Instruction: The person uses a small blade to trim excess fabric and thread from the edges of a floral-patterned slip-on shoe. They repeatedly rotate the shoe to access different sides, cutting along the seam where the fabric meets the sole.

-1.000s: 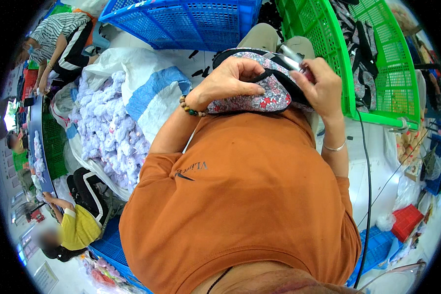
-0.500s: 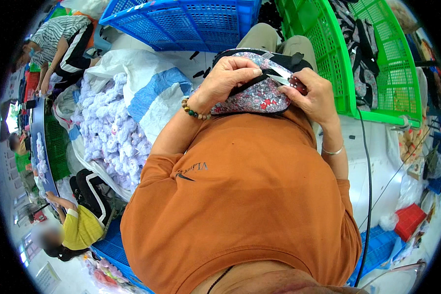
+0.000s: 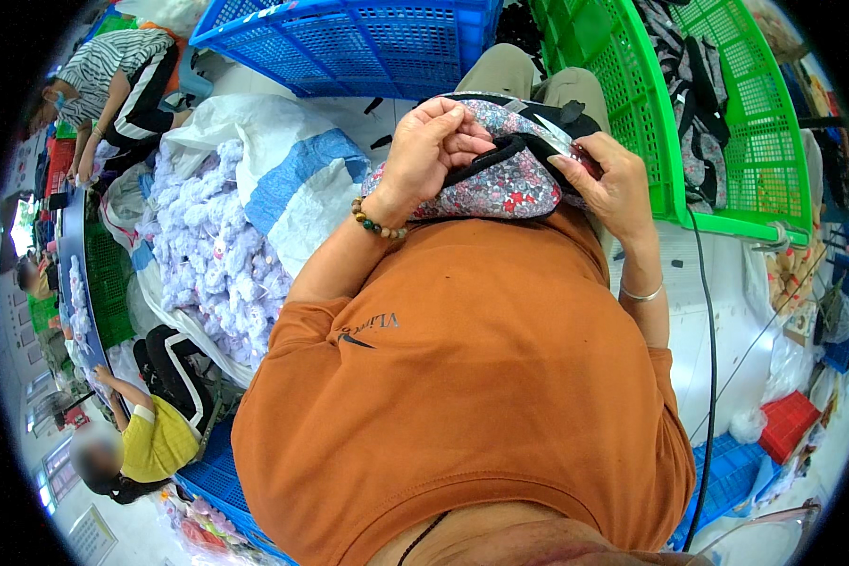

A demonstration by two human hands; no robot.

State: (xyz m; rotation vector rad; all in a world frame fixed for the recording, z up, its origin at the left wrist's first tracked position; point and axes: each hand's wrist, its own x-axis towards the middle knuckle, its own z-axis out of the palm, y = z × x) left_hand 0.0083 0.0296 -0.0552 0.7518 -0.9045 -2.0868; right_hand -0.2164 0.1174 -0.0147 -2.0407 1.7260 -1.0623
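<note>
A floral-print bag in grey, red and white, with black trim, lies across my lap. Over its left part is my left hand, its fingers curled and the thumb near the index fingertip; anything pinched there is too small to make out. My right hand is closed around the scissors at the bag's right side. Their pale pointed blades stick out up and to the left over the bag, while the handle is mostly hidden by my fingers.
Ahead stands a blue crate; at the right a green crate adjoins another holding similar floral pieces. A white sack of fluffy lavender items sits left. Two people work farther left. A black cable runs down the right.
My left hand has moved slightly up and left, off the bag's black edge, with its fingers more curled. The scissors have swung from pointing left to pointing upward and left.
</note>
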